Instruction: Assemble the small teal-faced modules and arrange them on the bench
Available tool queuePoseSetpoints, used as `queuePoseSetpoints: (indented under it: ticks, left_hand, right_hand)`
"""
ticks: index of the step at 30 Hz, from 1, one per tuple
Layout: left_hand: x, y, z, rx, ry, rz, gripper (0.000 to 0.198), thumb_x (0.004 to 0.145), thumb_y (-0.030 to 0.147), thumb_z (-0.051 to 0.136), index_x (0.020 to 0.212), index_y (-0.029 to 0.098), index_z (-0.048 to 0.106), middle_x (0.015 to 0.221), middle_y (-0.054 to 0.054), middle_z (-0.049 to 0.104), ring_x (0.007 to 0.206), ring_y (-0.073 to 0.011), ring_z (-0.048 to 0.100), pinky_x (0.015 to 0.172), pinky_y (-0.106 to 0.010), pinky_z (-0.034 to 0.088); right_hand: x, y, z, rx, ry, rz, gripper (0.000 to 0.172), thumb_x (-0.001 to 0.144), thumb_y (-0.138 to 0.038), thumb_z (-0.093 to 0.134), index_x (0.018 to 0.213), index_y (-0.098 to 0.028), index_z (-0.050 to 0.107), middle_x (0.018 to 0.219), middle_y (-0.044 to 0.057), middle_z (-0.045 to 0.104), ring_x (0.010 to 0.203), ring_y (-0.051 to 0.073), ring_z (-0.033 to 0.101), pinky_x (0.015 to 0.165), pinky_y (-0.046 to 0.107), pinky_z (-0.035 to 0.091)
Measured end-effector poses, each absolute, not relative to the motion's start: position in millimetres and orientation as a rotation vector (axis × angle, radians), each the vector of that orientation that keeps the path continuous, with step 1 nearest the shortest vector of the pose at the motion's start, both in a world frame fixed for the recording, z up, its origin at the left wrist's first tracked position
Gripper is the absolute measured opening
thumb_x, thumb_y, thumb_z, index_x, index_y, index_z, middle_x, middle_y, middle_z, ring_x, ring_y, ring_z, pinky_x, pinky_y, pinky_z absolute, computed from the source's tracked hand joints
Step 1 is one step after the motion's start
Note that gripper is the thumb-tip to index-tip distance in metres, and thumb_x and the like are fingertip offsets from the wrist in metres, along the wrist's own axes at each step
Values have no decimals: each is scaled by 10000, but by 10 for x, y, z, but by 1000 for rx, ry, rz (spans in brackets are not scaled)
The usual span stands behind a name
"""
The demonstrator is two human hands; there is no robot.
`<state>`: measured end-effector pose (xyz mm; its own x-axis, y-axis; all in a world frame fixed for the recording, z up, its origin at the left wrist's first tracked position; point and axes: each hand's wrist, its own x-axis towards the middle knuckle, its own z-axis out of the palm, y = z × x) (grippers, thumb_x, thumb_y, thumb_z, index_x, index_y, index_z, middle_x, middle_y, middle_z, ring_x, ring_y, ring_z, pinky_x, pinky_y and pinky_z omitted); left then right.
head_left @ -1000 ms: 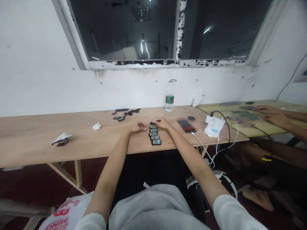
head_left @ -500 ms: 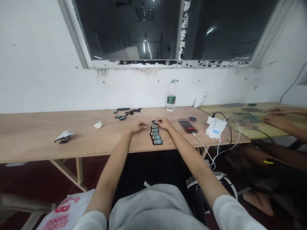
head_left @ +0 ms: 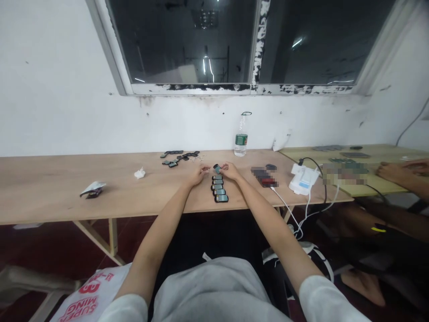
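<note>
Wooden tabletop (head_left: 67, 197) carries five small dark screen modules (head_left: 217, 188) lined in a row; a sixth module (head_left: 217, 168) is pinched by the right hand (head_left: 229, 170) at the row's far end, the left hand (head_left: 197, 175) is curled just beside it, its hold unclear, and more loose modules (head_left: 179, 156) are left beyond the row.

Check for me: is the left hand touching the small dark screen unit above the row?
Apart. The head view shows a narrow gap between the fingertips of the left hand and the small dark screen unit.
</note>
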<state>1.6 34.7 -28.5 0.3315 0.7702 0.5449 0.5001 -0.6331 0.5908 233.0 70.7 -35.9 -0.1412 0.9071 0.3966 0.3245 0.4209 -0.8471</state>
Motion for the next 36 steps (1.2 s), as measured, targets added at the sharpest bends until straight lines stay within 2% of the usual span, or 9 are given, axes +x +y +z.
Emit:
queuePoseSetpoints:
  ticks: [6, 16, 23, 26, 33, 36]
  left_hand:
    - [78, 313, -238, 2352, 1110, 1156, 317, 948, 334, 558, 1191, 189, 701, 1110, -91, 603, 1018, -241, 581, 922, -373, 488]
    - [95, 304, -217, 2361, 1129, 1153, 328, 944, 318, 578, 1204, 181, 724, 1100, -89, 602, 984, -235, 575, 886, -359, 491]
    - [114, 304, -179, 2167, 1195, 1285, 206, 850, 333, 725, 966, 166, 763, 1145, -134, 681, 1105, -297, 620, 947, -421, 503]
    - [127, 296, -181, 2009, 1185, 1311, 258, 782, 333, 786, 964, 154, 752, 1172, -147, 712, 1112, -313, 641, 934, -435, 523]
    - [106, 378, -266, 1804, 1190, 1226, 337, 642, 296, 848, 926, 171, 717, 963, -92, 769, 930, -286, 700, 852, -447, 560]
    - [93, 441, -301, 1838, 1216, 1205, 303, 666, 266, 824, 914, 172, 678, 889, -64, 750, 898, -264, 690, 819, -424, 555]
  right_hand:
    - [2252, 620, -273, -947, -1555, 929, 117, 802, -174, 691, 911, -131, 680, 925, 91, 743, 657, 162, 691, 683, 299, 600]
    - [2178, 532, -257, -853, -1569, 1087, 190, 832, -260, 742, 964, -124, 742, 929, 90, 769, 695, 173, 718, 680, 292, 604]
    - [2174, 532, -255, -802, -1594, 1130, 215, 841, -275, 739, 998, -130, 766, 1007, 97, 784, 767, 187, 735, 762, 320, 613]
    - [2173, 529, -261, -804, -1608, 1138, 234, 830, -297, 755, 999, -135, 775, 1003, 95, 787, 786, 195, 742, 784, 334, 614]
    - [2244, 501, -232, -735, -1753, 1155, 294, 795, -327, 778, 1021, -140, 795, 993, 95, 791, 774, 201, 734, 779, 339, 599]
    - [2220, 493, -232, -729, -1805, 1108, 317, 782, -329, 780, 1041, -147, 795, 1001, 91, 791, 806, 209, 733, 785, 336, 592]
